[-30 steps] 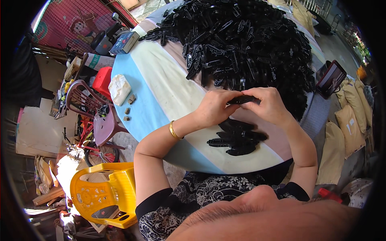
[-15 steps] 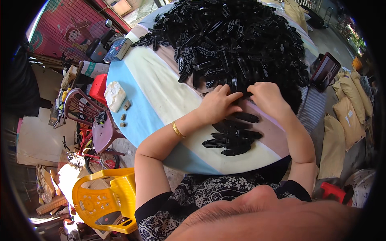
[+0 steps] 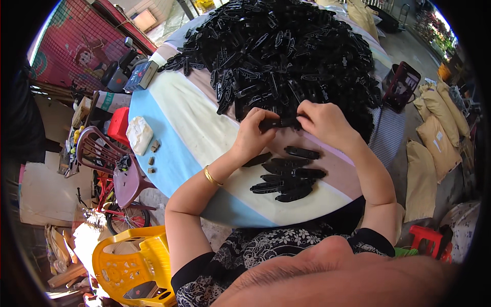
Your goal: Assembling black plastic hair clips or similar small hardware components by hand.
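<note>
While both hands meet at the near foot of the big heap of black plastic parts [image 3: 286, 56], the left hand [image 3: 254, 137] and the right hand [image 3: 325, 122] share one long black plastic strip [image 3: 280, 123], held level just above the bench [image 3: 189, 128]. Left fingers [image 3: 266, 115] curl over the strip's left end and pinch it; right fingers [image 3: 305, 110] are pressed together on its right end, thumb underneath. A gold bangle [image 3: 211, 176] rings the left wrist.

Just below the hands, toward the near edge of the bench, lies a small pile of finished black pieces [image 3: 286, 176], laid side by side and overlapping, well clear of the heap. That heap covers the whole far half of the round bench, right up to the hands.

At the left edge of the bench sits a pale lumpy block [image 3: 139, 134] with a few small brown bits [image 3: 152, 153] next to it. Off the bench on the left stand a maroon plastic chair [image 3: 110, 163] and a yellow plastic chair [image 3: 130, 266]. Off to the right, tan sacks [image 3: 434, 133] rest on the ground.
</note>
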`<control>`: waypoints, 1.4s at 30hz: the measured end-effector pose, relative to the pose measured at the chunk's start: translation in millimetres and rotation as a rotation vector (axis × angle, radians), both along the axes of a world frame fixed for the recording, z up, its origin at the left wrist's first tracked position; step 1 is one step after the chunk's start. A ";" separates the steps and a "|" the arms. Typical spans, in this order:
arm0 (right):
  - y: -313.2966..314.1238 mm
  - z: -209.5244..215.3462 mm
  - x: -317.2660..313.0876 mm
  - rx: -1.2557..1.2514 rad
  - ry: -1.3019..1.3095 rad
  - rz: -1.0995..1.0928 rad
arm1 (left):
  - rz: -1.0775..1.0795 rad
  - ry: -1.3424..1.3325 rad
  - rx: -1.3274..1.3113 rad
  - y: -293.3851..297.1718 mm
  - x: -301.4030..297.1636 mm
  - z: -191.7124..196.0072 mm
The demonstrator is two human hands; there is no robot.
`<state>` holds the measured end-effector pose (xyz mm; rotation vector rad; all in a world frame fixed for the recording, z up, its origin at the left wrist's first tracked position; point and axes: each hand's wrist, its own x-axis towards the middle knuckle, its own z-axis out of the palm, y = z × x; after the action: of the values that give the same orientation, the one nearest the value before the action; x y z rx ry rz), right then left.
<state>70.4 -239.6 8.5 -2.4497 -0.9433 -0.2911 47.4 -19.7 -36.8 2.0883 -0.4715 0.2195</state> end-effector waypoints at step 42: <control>5.7 0.9 -7.8 0.166 0.299 0.083 | -0.164 0.221 -0.105 -7.2 -11.5 24.6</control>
<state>62.6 -234.0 9.4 -2.2170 -0.8509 0.0258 35.9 -26.9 -12.1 1.9325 -0.4829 -0.0806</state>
